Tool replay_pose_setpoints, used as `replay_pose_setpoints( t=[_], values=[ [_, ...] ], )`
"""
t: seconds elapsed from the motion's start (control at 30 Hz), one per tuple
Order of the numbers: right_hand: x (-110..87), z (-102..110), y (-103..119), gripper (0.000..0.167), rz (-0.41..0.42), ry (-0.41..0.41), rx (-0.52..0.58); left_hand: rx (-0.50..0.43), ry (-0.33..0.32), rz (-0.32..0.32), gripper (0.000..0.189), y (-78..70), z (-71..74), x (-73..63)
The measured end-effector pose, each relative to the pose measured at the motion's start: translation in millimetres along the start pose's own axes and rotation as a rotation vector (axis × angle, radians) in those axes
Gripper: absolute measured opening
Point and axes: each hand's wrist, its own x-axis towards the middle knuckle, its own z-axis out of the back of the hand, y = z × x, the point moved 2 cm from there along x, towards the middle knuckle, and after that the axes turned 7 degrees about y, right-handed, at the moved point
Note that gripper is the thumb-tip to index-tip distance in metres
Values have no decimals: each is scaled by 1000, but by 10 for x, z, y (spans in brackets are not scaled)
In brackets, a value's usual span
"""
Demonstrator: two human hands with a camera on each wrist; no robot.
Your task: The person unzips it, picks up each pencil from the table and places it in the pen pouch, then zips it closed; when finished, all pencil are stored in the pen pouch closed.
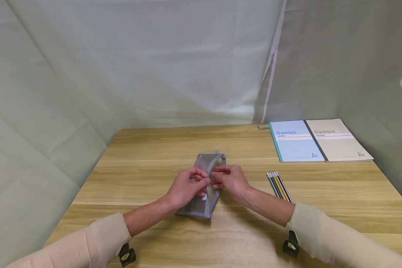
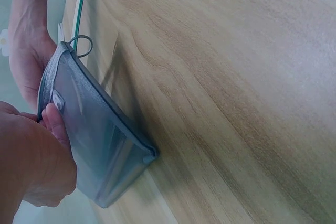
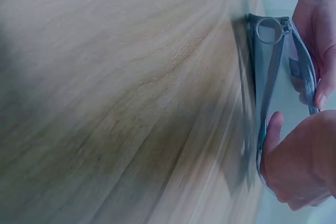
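Note:
A grey see-through mesh pencil case (image 1: 197,206) lies at the middle of the table, its zipped side gaping. My left hand (image 1: 189,185) pinches the left edge of the opening between thumb and fingers. At the opposite edge, my right hand (image 1: 230,180) grips the rim with bent fingers. The right wrist view shows the gap between the two edges and a round zipper ring (image 3: 269,31) at one end. In the left wrist view a small pale tag (image 2: 58,99) sits by the left fingertips.
Several pencils (image 1: 278,185) lie side by side right of the case, partly behind the right forearm. Two notebooks (image 1: 296,145), one blue and one cream (image 1: 338,141), lie at the back right. Fabric curtains (image 1: 174,63) surround the wooden table (image 1: 147,145).

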Motion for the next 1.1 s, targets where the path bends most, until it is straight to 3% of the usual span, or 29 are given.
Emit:
replay_pose_setpoints(
  t=[0.23, 0.6, 1.1],
  values=[
    [-171, 164, 51, 32, 29, -8, -123, 1, -5, 14, 13, -2, 6, 17],
    [-514, 625, 127, 42, 83, -63, -379, 9, 2, 16, 13, 11, 11, 23],
    [-818, 1297, 27, 61, 166, -137, -678, -11, 8, -3, 14, 33, 34, 16]
  ],
)
